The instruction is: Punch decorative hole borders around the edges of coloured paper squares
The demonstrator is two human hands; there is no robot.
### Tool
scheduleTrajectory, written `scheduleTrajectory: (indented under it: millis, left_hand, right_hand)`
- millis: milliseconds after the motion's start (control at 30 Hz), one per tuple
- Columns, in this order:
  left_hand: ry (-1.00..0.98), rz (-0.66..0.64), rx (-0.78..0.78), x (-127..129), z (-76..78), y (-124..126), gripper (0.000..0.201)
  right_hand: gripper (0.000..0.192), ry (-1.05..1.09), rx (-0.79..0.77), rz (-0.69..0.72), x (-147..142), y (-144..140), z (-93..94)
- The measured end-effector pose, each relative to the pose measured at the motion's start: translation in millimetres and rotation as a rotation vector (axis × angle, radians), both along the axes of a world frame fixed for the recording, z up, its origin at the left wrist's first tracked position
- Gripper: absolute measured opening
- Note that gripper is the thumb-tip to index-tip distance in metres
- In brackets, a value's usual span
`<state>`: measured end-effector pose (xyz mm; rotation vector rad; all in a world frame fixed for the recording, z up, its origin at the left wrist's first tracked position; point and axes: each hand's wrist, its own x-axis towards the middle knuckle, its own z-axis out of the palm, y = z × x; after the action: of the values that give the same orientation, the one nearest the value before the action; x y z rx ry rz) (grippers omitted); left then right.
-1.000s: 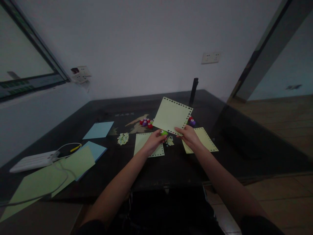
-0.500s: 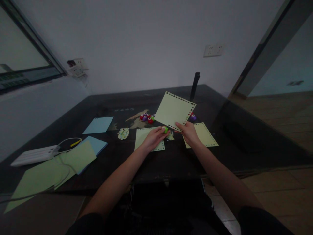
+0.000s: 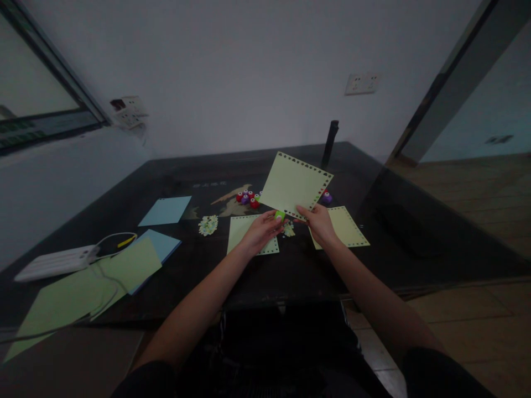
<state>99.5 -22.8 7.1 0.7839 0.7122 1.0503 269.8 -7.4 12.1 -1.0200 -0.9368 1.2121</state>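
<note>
Right hand [image 3: 319, 224] pinches the raised punched green sheet [image 3: 295, 185] by its lower edge; left hand [image 3: 261, 231] closes on a green punch [image 3: 280, 214] touching that edge. Finished sheets [image 3: 344, 226] lie at 3 and 7 o'clock, spare punches [image 3: 248, 199] at 10. Sheet slightly higher than a second earlier.

A pale green paper sheet [image 3: 295, 186], edged with punched holes, is held tilted above the table. A small green punch [image 3: 280, 215] is pressed against its lower edge.

pale green sheet [image 3: 295, 185], heart-punched border
</note>
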Motion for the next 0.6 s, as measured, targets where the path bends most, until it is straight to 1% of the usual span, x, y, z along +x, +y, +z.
scheduleTrajectory:
  millis: [267, 400, 600]
  left_hand:
    - [0.040, 0.016, 0.001, 2.6, 6.0, -4.4, 0.028]
    - [0.092, 0.056, 0.014, 3.4, 7.4, -4.9, 0.033]
    - [0.100, 0.078, 0.025, 4.0, 9.0, -5.9, 0.033]
  right_hand:
    - [0.041, -0.034, 0.027, 0.042, -1.9, -3.3, 2.0]
    - [0.039, -0.055, 0.048, 0.037, -2.8, -2.7, 0.0]
    - [0.038, -0.089, 0.091, 0.035, -2.4, -3.2, -1.4]
